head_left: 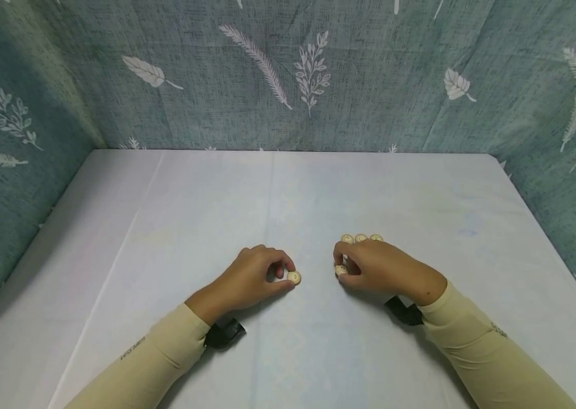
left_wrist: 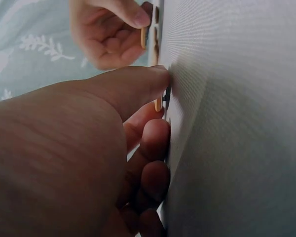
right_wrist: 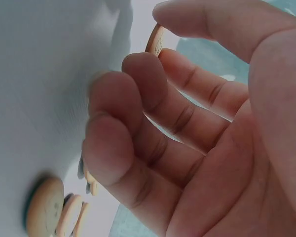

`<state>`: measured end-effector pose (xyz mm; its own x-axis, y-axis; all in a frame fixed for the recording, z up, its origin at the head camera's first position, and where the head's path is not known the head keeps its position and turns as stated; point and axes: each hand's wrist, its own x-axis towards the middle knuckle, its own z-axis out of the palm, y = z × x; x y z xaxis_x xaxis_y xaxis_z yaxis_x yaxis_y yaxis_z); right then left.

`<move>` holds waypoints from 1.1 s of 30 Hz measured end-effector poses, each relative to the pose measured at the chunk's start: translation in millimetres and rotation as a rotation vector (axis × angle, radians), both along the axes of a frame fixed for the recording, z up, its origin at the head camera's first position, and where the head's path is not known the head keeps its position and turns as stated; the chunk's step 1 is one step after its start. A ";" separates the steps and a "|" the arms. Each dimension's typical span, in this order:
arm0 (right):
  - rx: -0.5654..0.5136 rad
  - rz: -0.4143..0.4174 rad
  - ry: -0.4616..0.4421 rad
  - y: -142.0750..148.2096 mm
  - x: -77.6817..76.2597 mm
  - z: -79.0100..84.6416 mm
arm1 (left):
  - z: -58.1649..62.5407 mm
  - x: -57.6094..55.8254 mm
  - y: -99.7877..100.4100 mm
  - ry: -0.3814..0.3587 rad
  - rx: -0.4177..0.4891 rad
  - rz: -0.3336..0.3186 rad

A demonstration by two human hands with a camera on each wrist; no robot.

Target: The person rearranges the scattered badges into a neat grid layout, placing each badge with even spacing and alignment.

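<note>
Near the middle of the white table, my left hand (head_left: 252,279) pinches a small round wooden disc (head_left: 294,278) between thumb and index finger, low over the cloth. To its right, my right hand (head_left: 385,267) pinches another wooden disc (head_left: 341,270) by its edge; dark marks are printed on its face. Just beyond the right hand lies a row of similar discs (head_left: 361,238), partly covered by that hand. In the right wrist view, several loose discs (right_wrist: 45,207) show below the curled fingers. Part of another disc shows between the right fingers in the head view.
A white cloth with creases covers the table (head_left: 191,204). Green leaf-patterned fabric (head_left: 370,85) hangs behind it and at both sides. A dark strapped device (head_left: 225,333) sits at the left wrist, and another dark device (head_left: 404,311) at the right.
</note>
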<state>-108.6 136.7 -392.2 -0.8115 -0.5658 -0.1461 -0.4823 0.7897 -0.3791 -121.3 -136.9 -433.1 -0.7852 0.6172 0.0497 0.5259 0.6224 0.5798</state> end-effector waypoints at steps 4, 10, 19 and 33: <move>-0.007 -0.006 0.021 6.1 -2.1 0.4 | -0.2 0.9 0.0 -0.006 -0.004 0.004; -0.033 -0.023 -0.037 15.0 -5.9 1.8 | -1.1 0.5 0.1 -0.017 0.001 -0.001; -0.043 -0.012 -0.118 26.2 -8.6 4.8 | -3.3 0.0 0.1 0.005 0.005 -0.010; -0.039 0.005 -0.163 33.6 -12.0 1.4 | -3.3 0.1 0.2 0.000 -0.007 -0.005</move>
